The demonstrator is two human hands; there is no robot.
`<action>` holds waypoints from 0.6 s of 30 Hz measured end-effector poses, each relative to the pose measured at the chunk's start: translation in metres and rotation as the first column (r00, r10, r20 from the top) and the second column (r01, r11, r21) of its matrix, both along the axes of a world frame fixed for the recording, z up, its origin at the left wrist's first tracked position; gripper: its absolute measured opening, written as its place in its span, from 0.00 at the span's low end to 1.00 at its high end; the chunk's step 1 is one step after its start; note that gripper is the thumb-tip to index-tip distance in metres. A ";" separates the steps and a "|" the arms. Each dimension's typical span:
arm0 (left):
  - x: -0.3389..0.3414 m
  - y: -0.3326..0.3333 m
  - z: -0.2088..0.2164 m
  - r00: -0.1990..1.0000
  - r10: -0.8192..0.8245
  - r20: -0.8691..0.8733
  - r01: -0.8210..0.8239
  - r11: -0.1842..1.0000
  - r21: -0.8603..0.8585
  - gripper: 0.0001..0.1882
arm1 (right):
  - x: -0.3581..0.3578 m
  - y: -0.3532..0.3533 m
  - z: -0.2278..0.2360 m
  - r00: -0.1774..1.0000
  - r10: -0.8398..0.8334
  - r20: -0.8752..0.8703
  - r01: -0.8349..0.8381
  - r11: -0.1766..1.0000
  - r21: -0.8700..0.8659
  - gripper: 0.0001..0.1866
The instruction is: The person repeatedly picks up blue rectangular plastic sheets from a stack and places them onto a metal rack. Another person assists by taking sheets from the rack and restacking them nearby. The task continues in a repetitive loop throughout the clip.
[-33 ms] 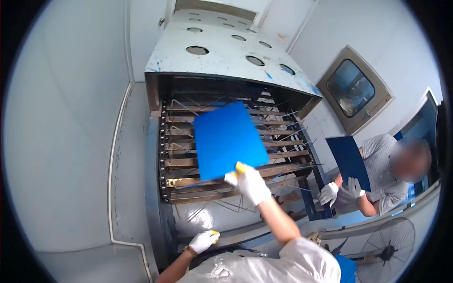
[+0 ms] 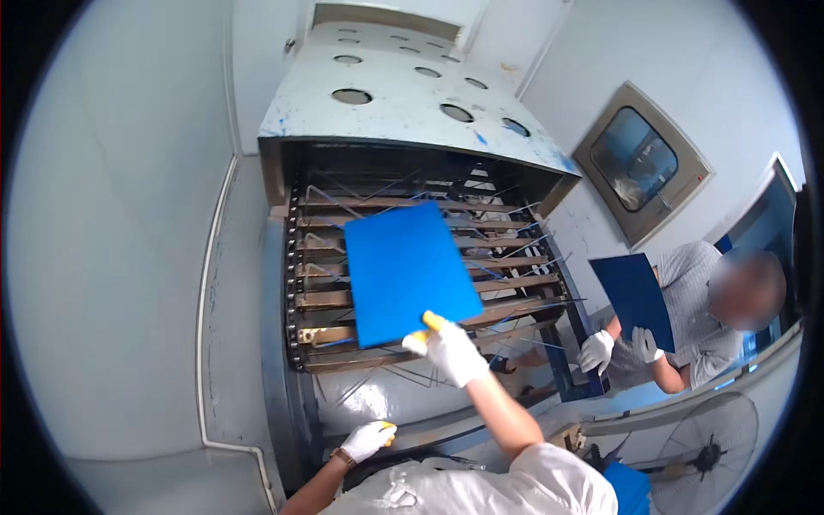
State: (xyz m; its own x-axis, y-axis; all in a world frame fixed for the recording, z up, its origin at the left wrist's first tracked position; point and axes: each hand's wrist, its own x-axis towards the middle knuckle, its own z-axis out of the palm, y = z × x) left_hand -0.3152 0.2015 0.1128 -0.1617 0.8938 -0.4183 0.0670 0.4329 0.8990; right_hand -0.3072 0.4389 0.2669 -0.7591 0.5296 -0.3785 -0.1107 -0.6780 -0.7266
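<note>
My right hand (image 2: 455, 350), in a white glove with yellow fingertips, grips the near edge of a flat blue sheet (image 2: 412, 275). The sheet is held over the brown slats (image 2: 515, 264) of a chain conveyor, and I cannot tell if it touches them. Bent wire rods (image 2: 330, 202) stick up from the slats around it. My left hand (image 2: 367, 439), gloved the same way, is low near the conveyor's front end with its fingers curled. Whether anything lies inside those fingers is hidden.
A pale hood (image 2: 395, 110) with round holes covers the conveyor's far part. At right, a co-worker (image 2: 687, 283) in white gloves holds a dark blue sheet (image 2: 635, 296). A fan (image 2: 708, 455) stands at lower right; a wall (image 2: 129, 240) runs along the left.
The blue sheet and my right hand have come slightly nearer to me, and the sheet's surface looks more evenly lit. My left hand has barely moved. The whole view has shifted a little.
</note>
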 end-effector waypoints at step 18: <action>0.081 0.157 0.137 0.099 0.016 0.995 -0.314 0.949 0.016 0.24 | 0.332 -0.082 0.010 0.898 -0.383 0.217 -0.181 0.128 0.975 0.19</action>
State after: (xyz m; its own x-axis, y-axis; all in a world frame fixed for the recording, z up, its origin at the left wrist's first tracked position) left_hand -0.2346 0.3580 0.2501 0.0980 0.9772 -0.1884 -0.9781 0.1295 0.1629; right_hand 0.0253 0.3573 0.2767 -0.6252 0.7053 0.3343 0.3152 0.6199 -0.7186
